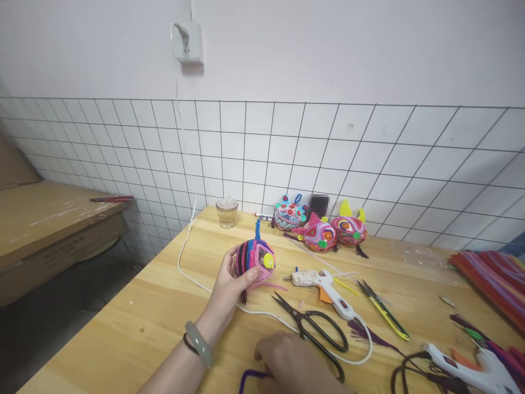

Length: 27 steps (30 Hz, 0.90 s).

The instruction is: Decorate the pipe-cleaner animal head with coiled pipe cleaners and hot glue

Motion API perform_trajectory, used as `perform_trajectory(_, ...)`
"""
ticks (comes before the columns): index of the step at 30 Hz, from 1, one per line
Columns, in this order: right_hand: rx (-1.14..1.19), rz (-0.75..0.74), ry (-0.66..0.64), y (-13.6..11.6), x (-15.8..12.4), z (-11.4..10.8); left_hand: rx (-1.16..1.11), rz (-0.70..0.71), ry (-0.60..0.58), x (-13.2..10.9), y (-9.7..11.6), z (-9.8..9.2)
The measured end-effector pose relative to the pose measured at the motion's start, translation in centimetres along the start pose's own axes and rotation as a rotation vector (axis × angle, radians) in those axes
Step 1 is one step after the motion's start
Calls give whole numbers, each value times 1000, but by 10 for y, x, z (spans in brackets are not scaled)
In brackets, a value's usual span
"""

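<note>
My left hand (229, 284) is closed around a small round craft fish (256, 260), striped in pink, black and blue pipe cleaner. A yellow disc sits on its side, and a blue stalk sticks up from its top. Low in front, my right hand (287, 358) is curled, with a purple pipe cleaner (251, 374) coming out from under its fingers; the fingertips are partly hidden. Just beyond that hand lie black-handled scissors (311, 325), blades apart. A white hot glue gun (324, 284) with an orange trigger rests on its side to the right of the craft fish.
Several finished craft figures (320, 234) stand by the wall, near a glass (227, 212). A yellow-and-green cutter (383, 311), a second glue gun (467, 361) and bundled pipe cleaners (492, 284) lie to the right. A white cord (197, 282) crosses the wooden table (123, 334).
</note>
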State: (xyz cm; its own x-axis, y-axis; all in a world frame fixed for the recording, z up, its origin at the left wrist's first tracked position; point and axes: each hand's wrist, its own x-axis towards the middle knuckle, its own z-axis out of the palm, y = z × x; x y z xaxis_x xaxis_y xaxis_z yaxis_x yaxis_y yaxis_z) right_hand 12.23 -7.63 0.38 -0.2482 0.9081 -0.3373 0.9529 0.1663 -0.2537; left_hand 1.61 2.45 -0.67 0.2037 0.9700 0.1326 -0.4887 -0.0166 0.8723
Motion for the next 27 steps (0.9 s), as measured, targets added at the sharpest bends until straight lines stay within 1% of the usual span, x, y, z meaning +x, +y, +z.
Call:
perform_trajectory(2,-27,2,-5,-1,6,6,-2,-10,-3,0,0,0)
perform_trajectory(4,-25,-36,-4,3,7,6,-17,-18,3,0,-1,1)
perform_trajectory(6,1,-96,17,11,2,-1,-43,-28,7,0,-1,1)
perform_trajectory(7,32,-131,52,16,-2,-7,-54,-39,1,-1,-1,1)
perform_trajectory(9,127,-190,185,26,-13,-21,-66,-63,-24,-2,-1,2)
perform_trajectory(11,301,-276,429,36,-24,-35,-66,-93,-65,-4,-1,4)
perform_trajectory(13,383,-324,655,45,-31,-46,-58,-132,-110,-7,-2,5)
perform_trajectory(15,353,-356,836,53,-33,-51,-49,-169,-158,-10,-3,8)
perform_trajectory(17,279,-374,952,59,-32,-52,-47,-198,-195,-12,-4,10)
perform_trajectory(18,246,-371,977,62,-31,-51,-53,-216,-208,-14,-4,11)
perform_trajectory(21,177,-355,982,67,-27,-48,-75,-276,-222,-17,-3,13)
perform_trajectory(27,164,-363,936,70,-23,-45,-43,-369,-262,-20,0,15)
